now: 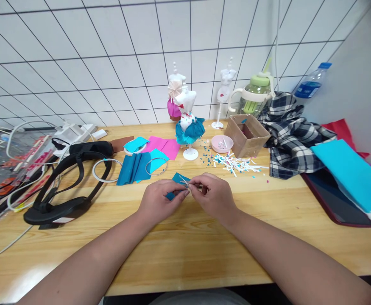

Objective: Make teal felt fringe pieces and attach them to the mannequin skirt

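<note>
Teal piece: centre of table, in your left hand.
Left hand: nearly closed, thumb and fingers pinching it.
Right hand: your fingertips pinch a pale strip.
Dress form: teal-skirted, far side of your hands.

Open tabletop lets the right hand slide sideways up to the dark, maroon-rimmed slab; leftward, beyond bare wood, the black headset bars the left hand, and ahead the teal-skirted miniature dress form, pink bowl and cardboard box stand in the way
</note>
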The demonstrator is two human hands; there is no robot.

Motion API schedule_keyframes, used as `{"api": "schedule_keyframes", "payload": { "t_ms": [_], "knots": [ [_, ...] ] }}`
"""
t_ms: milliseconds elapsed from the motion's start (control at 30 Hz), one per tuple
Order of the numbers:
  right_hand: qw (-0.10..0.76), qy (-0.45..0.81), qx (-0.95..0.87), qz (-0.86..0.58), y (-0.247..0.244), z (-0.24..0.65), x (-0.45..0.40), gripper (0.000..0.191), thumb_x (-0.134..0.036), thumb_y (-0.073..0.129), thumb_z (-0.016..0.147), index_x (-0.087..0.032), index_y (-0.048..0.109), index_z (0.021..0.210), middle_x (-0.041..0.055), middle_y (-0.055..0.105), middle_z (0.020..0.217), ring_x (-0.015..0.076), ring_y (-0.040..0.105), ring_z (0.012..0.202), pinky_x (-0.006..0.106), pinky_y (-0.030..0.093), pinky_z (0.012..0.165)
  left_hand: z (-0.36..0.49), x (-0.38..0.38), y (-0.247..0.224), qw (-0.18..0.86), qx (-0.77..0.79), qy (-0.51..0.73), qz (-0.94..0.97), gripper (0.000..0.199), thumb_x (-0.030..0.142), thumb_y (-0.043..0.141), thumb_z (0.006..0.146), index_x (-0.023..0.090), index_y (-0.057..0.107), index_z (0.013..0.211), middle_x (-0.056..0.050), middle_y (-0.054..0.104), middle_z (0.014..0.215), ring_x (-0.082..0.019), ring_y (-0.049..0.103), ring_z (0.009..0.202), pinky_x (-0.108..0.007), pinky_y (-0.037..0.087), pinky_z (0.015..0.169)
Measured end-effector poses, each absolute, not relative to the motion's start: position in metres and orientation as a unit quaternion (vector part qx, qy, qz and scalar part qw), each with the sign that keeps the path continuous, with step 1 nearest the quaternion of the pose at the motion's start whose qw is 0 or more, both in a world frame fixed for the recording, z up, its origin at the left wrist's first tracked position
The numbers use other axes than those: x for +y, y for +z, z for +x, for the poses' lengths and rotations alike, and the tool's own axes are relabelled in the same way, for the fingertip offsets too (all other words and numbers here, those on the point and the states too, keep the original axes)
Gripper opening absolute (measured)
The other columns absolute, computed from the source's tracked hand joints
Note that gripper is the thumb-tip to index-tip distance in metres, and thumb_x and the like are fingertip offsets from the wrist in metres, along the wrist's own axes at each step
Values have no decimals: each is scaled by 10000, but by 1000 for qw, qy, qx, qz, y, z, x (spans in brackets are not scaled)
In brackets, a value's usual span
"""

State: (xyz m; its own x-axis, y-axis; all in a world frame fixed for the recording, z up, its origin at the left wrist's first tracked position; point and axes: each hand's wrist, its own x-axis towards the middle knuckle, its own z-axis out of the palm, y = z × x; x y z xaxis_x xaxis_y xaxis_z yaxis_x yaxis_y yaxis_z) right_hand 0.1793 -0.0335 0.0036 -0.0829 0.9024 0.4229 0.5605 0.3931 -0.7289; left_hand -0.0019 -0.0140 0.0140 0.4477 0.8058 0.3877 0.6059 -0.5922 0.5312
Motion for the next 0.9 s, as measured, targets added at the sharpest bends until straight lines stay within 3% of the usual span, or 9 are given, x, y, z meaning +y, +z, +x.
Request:
{"api": "schedule_keyframes", "payload": {
  "t_ms": [300, 700, 900],
  "knots": [
    [421, 203, -727, -503, 1, 178, -34, 98, -241, 612, 833, -212, 699, 865, 4, 684, 770, 122, 587, 634, 233, 426, 583, -1, -15, 12, 125, 427, 328, 834, 130, 258, 614, 825, 211, 734, 826, -13, 717, 687, -113, 629, 595, -201, 444, 557],
    [415, 239, -723, -498, 0, 174, -33, 75, -187, 612, 785, -213, 675, 814, -13, 657, 725, 115, 561, 606, 229, 425, 582, -1, -14, 13, 180, 422, 331, 825, 117, 176, 597, 770, 196, 710, 747, 6, 688, 646, -102, 604, 566, -197, 435, 543],
    [436, 281, -679, -519, -1, 178, -28, 51, -197, 601, 764, -199, 651, 772, -16, 634, 706, 102, 522, 564, 215, 415, 545, 1, -10, 17, 174, 373, 369, 833, 86, 159, 600, 750, 195, 659, 698, -25, 692, 719, -150, 634, 699, -270, 487, 678]
  ]
}}
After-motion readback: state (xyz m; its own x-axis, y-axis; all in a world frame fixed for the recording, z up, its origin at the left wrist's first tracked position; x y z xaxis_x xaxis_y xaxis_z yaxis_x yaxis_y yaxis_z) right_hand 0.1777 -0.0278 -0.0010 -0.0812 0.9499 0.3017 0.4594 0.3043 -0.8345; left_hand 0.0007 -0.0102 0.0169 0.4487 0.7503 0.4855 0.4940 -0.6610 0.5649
